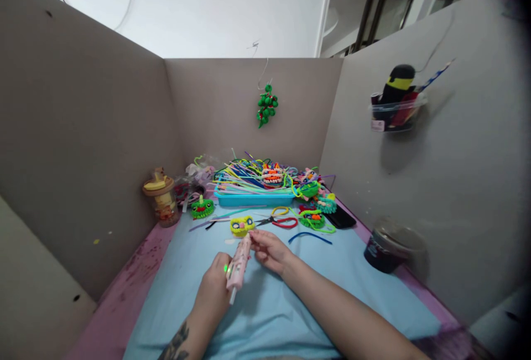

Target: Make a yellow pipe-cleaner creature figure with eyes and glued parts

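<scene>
My left hand (214,288) is wrapped round a pink glue gun (239,265) whose tip points away from me, toward a yellow pipe-cleaner figure (241,225). Just to the right of the gun's tip, my right hand (269,249) has its fingers pinched together; what they hold is too small to make out. Both hands hover over a light blue cloth (265,304).
A turquoise tray (253,199) piled with pipe cleaners sits at the back. Red-handled scissors (277,220), green figures (202,208), a black phone (341,217), a yellow-lidded jar (161,197) and a dark tub (384,249) surround the cloth. Grey cardboard walls enclose three sides.
</scene>
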Demonstrator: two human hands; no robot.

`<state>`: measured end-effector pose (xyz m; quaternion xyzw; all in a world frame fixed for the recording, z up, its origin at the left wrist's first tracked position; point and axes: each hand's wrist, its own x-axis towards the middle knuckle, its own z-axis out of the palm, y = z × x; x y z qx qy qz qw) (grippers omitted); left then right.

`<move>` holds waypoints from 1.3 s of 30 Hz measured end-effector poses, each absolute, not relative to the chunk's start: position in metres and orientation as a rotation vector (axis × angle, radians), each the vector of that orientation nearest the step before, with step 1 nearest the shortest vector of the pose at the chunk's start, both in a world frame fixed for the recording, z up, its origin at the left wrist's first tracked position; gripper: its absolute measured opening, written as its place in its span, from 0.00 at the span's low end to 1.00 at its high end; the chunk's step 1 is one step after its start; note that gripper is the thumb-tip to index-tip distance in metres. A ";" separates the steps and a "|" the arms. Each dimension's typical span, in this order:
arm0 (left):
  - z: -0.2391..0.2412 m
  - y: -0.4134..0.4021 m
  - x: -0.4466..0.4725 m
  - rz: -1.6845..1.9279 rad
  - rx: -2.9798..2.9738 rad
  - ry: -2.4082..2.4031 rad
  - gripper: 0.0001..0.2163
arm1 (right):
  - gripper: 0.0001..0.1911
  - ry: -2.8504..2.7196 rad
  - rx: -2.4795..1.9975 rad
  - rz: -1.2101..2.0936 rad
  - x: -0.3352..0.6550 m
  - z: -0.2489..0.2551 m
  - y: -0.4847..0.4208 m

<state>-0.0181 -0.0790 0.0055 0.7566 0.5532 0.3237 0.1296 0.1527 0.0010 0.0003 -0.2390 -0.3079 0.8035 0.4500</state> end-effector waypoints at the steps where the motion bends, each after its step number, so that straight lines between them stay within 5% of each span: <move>1: 0.005 -0.079 -0.018 0.942 2.198 1.609 0.04 | 0.13 -0.765 -0.588 1.988 0.153 0.000 0.001; 39: 0.003 -0.078 -0.019 0.852 2.178 1.633 0.04 | 0.12 -0.704 -0.598 1.973 0.153 0.002 0.002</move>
